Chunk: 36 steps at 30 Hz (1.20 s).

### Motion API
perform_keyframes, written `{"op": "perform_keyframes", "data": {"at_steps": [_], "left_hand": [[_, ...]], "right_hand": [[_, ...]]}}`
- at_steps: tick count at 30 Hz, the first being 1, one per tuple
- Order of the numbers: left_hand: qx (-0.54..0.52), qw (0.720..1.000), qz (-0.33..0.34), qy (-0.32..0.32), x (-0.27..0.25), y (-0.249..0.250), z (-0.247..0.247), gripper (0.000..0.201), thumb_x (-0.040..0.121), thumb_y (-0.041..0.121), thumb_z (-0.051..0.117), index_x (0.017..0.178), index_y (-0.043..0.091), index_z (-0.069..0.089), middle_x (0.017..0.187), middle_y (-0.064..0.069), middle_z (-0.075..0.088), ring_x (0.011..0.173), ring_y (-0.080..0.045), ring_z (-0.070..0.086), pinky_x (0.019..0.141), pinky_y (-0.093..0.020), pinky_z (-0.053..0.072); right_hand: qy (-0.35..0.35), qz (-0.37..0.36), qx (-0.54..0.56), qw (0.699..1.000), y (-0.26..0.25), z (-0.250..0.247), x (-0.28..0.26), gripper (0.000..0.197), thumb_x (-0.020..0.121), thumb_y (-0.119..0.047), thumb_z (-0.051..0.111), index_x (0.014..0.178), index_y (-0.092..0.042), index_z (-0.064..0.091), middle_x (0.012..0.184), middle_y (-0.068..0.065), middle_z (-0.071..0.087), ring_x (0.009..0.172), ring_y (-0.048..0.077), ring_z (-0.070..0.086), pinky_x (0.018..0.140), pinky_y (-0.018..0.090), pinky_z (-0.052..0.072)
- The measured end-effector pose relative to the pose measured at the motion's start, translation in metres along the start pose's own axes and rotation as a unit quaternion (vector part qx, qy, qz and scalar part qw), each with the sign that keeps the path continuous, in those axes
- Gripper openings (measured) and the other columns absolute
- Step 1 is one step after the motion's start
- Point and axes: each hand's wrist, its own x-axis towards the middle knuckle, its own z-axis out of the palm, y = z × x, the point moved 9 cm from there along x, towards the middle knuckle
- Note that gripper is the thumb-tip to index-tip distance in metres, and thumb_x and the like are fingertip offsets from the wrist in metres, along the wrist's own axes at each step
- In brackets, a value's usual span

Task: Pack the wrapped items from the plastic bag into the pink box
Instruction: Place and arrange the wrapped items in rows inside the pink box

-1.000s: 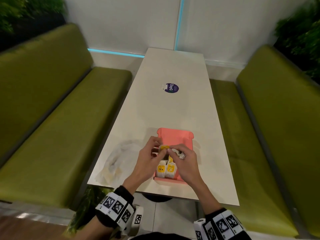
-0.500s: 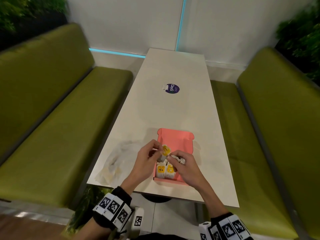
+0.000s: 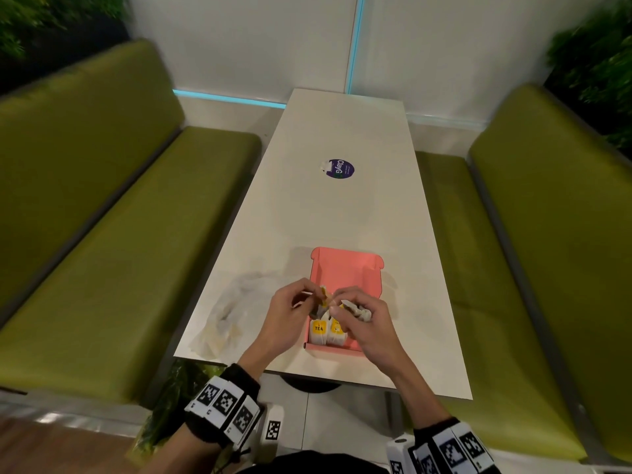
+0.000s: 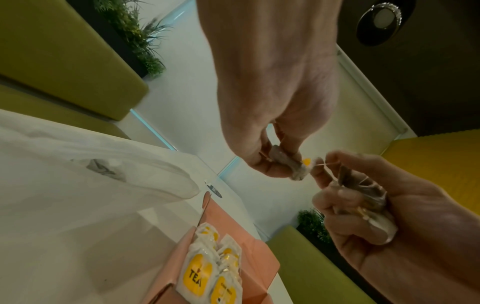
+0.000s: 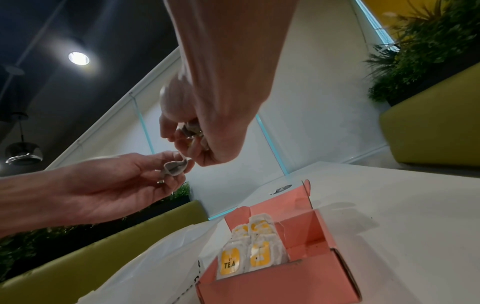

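Two hands above a pink box, each gripping tea bags.

Nearest, left hand (image 3: 286, 313) pinching one tea bag (image 4: 291, 164); right hand (image 3: 367, 318) curled round a bunch of tea bags (image 4: 363, 197), fingertips of both almost touching. Beneath, pink box (image 3: 345, 268) open on the white table (image 3: 342, 206), wrapped tea packets (image 3: 326, 331) standing in its near-left part. Left of it, crumpled plastic bag (image 3: 236, 309). Farther along, a purple sticker (image 3: 340, 169).

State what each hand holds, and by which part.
Left hand pinches one tea bag by its end. Right hand clutches a bunch of tea bags in its curled fingers; the exact part can't be told.
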Motion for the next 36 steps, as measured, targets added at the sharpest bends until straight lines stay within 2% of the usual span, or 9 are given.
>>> {"op": "perform_keyframes", "data": {"at_steps": [4, 8, 12, 16, 19, 23, 28, 33, 36], "left_hand": [[0.015, 1.000, 0.000, 0.010, 0.000, -0.003, -0.005, 0.024, 0.089, -0.018, 0.047, 0.092, 0.003, 0.060, 0.086, -0.010, 0.064, 0.071, -0.016, 0.061, 0.062, -0.029, 0.052], [0.004, 1.000, -0.015, 0.015, 0.001, -0.002, -0.008, 0.022, 0.094, -0.013, 0.047, 0.088, 0.000, 0.064, 0.084, 0.000, 0.068, 0.073, -0.012, 0.063, 0.065, -0.028, 0.053], [-0.043, 0.998, -0.036, 0.033, 0.000, 0.002, -0.008, 0.023, 0.096, -0.011, 0.047, 0.090, -0.003, 0.067, 0.086, -0.004, 0.069, 0.073, -0.010, 0.064, 0.064, -0.023, 0.053], [-0.070, 0.995, -0.048, 0.053, 0.000, 0.000, -0.011, 0.023, 0.097, -0.007, 0.049, 0.090, 0.001, 0.070, 0.089, -0.003, 0.072, 0.077, -0.014, 0.066, 0.069, -0.027, 0.056], [-0.073, 0.993, -0.056, 0.073, 0.000, -0.001, -0.013, 0.023, 0.097, -0.005, 0.052, 0.089, 0.005, 0.071, 0.088, 0.002, 0.074, 0.079, -0.013, 0.069, 0.074, -0.028, 0.057], [-0.063, 0.990, -0.051, 0.116, 0.000, -0.002, -0.017, 0.017, 0.096, -0.003, 0.055, 0.090, 0.003, 0.069, 0.088, -0.003, 0.073, 0.077, -0.016, 0.070, 0.074, -0.036, 0.059], [0.004, 0.987, -0.021, 0.161, -0.002, -0.005, -0.019, 0.020, 0.094, -0.002, 0.058, 0.087, 0.013, 0.069, 0.088, 0.003, 0.072, 0.076, -0.018, 0.068, 0.070, -0.043, 0.059], [0.041, 0.987, 0.014, 0.157, -0.005, 0.007, -0.014, 0.027, 0.091, -0.003, 0.060, 0.083, 0.022, 0.063, 0.081, 0.014, 0.067, 0.069, -0.010, 0.064, 0.062, -0.033, 0.055], [0.067, 0.985, 0.039, 0.155, -0.005, 0.014, -0.013, 0.033, 0.089, -0.001, 0.061, 0.082, 0.031, 0.061, 0.081, 0.012, 0.066, 0.071, -0.014, 0.063, 0.062, -0.038, 0.055]], "right_hand": [[0.011, 0.037, 0.038, 0.999, 0.002, -0.004, 0.000, 0.004, 0.094, -0.008, 0.065, 0.091, -0.005, 0.065, 0.071, 0.023, 0.054, 0.056, 0.017, 0.046, 0.047, 0.022, 0.034], [0.026, 0.044, 0.007, 0.999, 0.007, -0.009, 0.002, 0.003, 0.094, -0.006, 0.064, 0.092, -0.006, 0.066, 0.064, -0.001, 0.058, 0.055, 0.013, 0.048, 0.047, 0.019, 0.038], [0.033, 0.019, -0.021, 0.999, 0.008, -0.007, 0.000, 0.008, 0.091, -0.001, 0.067, 0.091, -0.008, 0.071, 0.091, -0.004, 0.068, 0.077, 0.013, 0.062, 0.062, 0.024, 0.050], [-0.008, -0.012, -0.086, 0.996, 0.004, 0.004, -0.005, 0.020, 0.092, -0.006, 0.067, 0.099, -0.024, 0.073, 0.104, -0.010, 0.070, 0.099, 0.012, 0.065, 0.086, 0.033, 0.052], [-0.028, -0.018, -0.121, 0.992, 0.001, 0.009, -0.009, 0.027, 0.093, -0.010, 0.066, 0.105, -0.033, 0.072, 0.109, -0.017, 0.069, 0.102, 0.010, 0.064, 0.088, 0.036, 0.053], [-0.030, -0.018, -0.143, 0.989, -0.003, 0.010, -0.013, 0.023, 0.093, -0.008, 0.065, 0.105, -0.028, 0.068, 0.106, -0.016, 0.068, 0.106, 0.010, 0.062, 0.091, 0.025, 0.049], [-0.026, -0.029, -0.144, 0.989, -0.006, 0.014, -0.016, 0.024, 0.093, -0.010, 0.064, 0.103, -0.031, 0.070, 0.106, -0.015, 0.070, 0.104, 0.013, 0.064, 0.091, 0.031, 0.051], [-0.004, -0.041, -0.132, 0.990, -0.006, 0.012, -0.017, 0.023, 0.092, -0.008, 0.064, 0.102, -0.028, 0.072, 0.105, -0.013, 0.072, 0.105, 0.013, 0.065, 0.092, 0.030, 0.051], [0.015, -0.075, -0.124, 0.989, -0.011, 0.011, -0.018, 0.020, 0.090, -0.005, 0.064, 0.100, -0.021, 0.072, 0.106, -0.011, 0.073, 0.109, 0.013, 0.066, 0.094, 0.024, 0.048]]}}
